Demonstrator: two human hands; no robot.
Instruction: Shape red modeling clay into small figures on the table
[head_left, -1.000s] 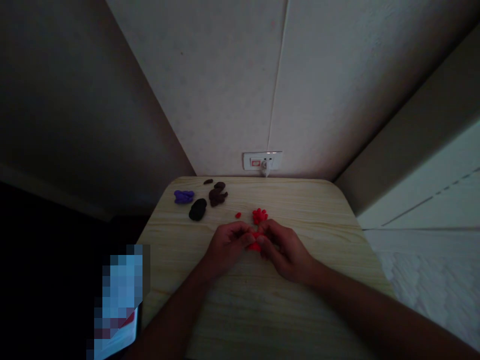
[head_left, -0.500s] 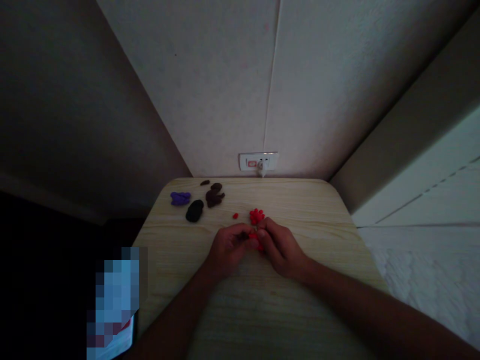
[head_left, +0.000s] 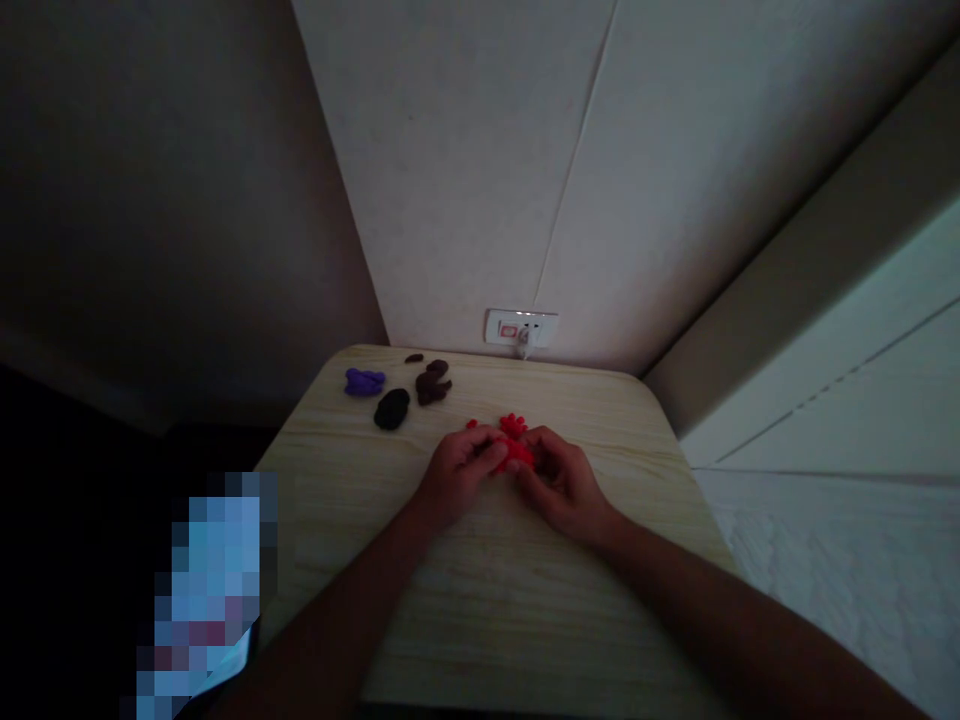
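Observation:
A lump of red modelling clay (head_left: 517, 456) is held between both hands just above the table, partly covered by fingers. My left hand (head_left: 456, 476) pinches its left side with thumb and fingers. On the other side, my right hand (head_left: 568, 487) grips it, thumb at the near edge and fingers curled behind. Right behind the hands lies a knobbly cluster of red clay balls (head_left: 514, 424). A small red clay piece (head_left: 471, 424) rests to the left of that cluster, close to my left fingers.
At the table's back left lie purple clay (head_left: 364, 382), a black lump (head_left: 392, 410), brown clay (head_left: 431, 386) and a small brown bit (head_left: 414, 358). The wooden table (head_left: 465, 620) meets a wall with a socket (head_left: 522, 328). A blurred bright screen (head_left: 214, 570) is at lower left.
The view has tilted slightly. Both hands have shifted a little toward the red cluster, and more of the held red clay shows between the fingers.

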